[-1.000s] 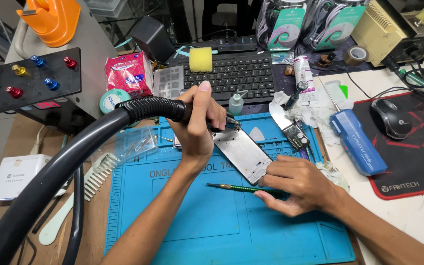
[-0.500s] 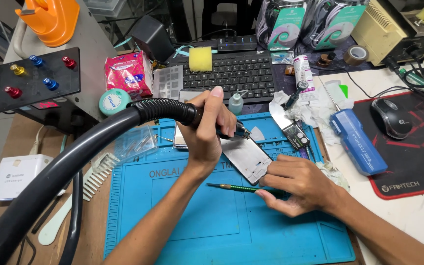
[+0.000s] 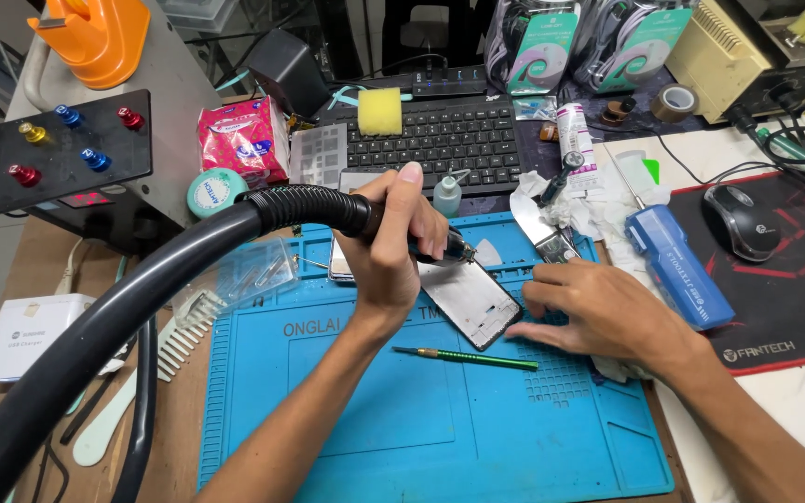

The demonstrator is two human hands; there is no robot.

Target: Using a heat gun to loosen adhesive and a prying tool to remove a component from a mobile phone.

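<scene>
My left hand (image 3: 393, 247) grips the handle of a hot-air tool at the end of a thick black ribbed hose (image 3: 142, 298), its nozzle (image 3: 454, 250) pointing down at the top of an opened phone frame (image 3: 470, 300). The phone frame lies tilted on a blue work mat (image 3: 421, 419). My right hand (image 3: 598, 312) rests flat on the mat at the phone's right edge, fingertips touching it, nothing held. A thin green tool (image 3: 468, 357) lies on the mat just below the phone.
A black keyboard (image 3: 444, 140) with a yellow sponge (image 3: 379, 110) sits behind the mat. Nearby are a small dropper bottle (image 3: 447, 196), a blue box (image 3: 677, 265), a mouse (image 3: 743, 222) on a red-black pad, and a control box (image 3: 67, 154) with coloured knobs at left.
My left hand has shifted the hot-air nozzle slightly right over the phone's top end. The right hand has slid up closer to the phone's right edge.
</scene>
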